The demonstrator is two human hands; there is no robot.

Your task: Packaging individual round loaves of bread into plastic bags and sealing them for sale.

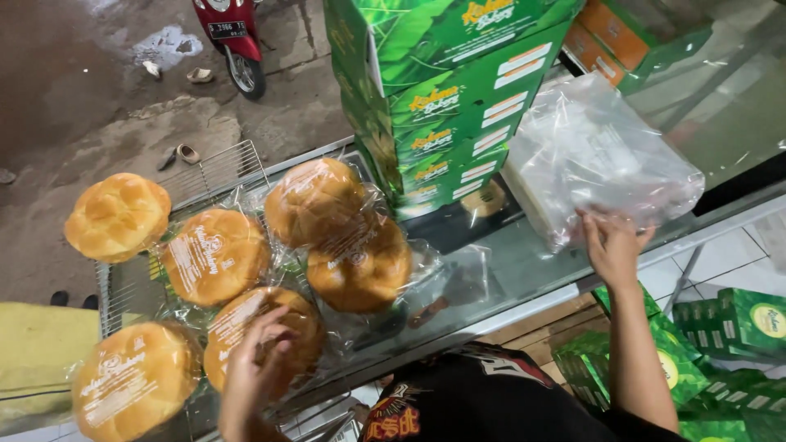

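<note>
My left hand [255, 360] lies spread, fingers apart, on top of a round golden bun in a clear printed wrapper [274, 323], which sits at the near edge of the glass counter [524, 266]; I press on it rather than clamp it. My right hand [612, 244] reaches out to the stack of clear plastic bags [598, 151] at the far right of the counter, fingertips touching its lower edge, fingers slightly parted; whether I have pinched a bag I cannot tell. Around the bun under my left hand lie more wrapped buns: one at the near left corner [135, 378], one just beyond it [214, 254], and two touching each other toward the middle [360, 266] [315, 200]. An unwrapped bun [117, 214] rests at the far left, by a wire rack [217, 168]. Between my two hands, farther back, stands a pile of green cardboard boxes [446, 106]. More green boxes [737, 323] sit low on the right, under the counter. Beyond the counter, on the wet ground, is the front wheel of a red scooter [237, 41].
</note>
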